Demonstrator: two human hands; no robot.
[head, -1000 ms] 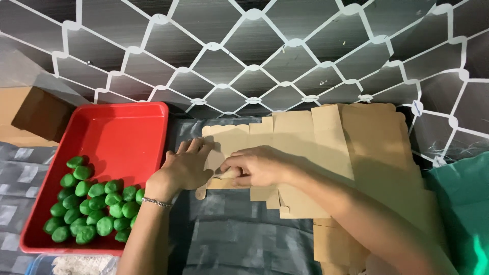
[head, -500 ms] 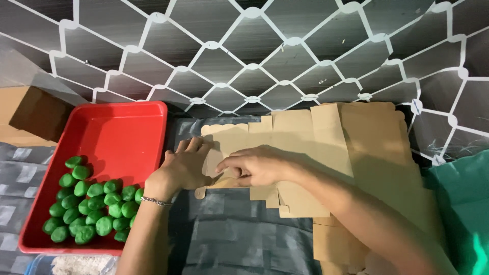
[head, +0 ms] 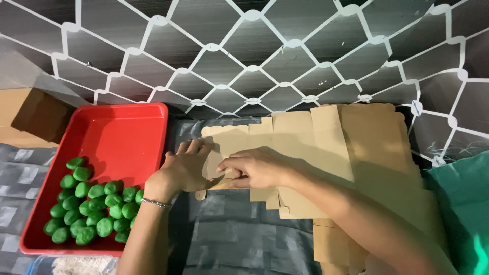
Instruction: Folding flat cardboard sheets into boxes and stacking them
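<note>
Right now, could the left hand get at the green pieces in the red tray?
Probably yes: the left hand rests on the cardboard blank beside the red tray, and nothing lies between it and the green pieces.

Flat tan carton blanks lie fanned in an overlapping stack across the right half of the grey cloth, reaching its far edge. A brown cardboard box stands at the far left corner.

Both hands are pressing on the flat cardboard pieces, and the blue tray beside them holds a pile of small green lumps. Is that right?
Not quite: the tray is red, not blue, as the head view shows. The rest stands: the left hand and right hand press on the flat cardboard pieces, and the green lumps lie in it.
</note>
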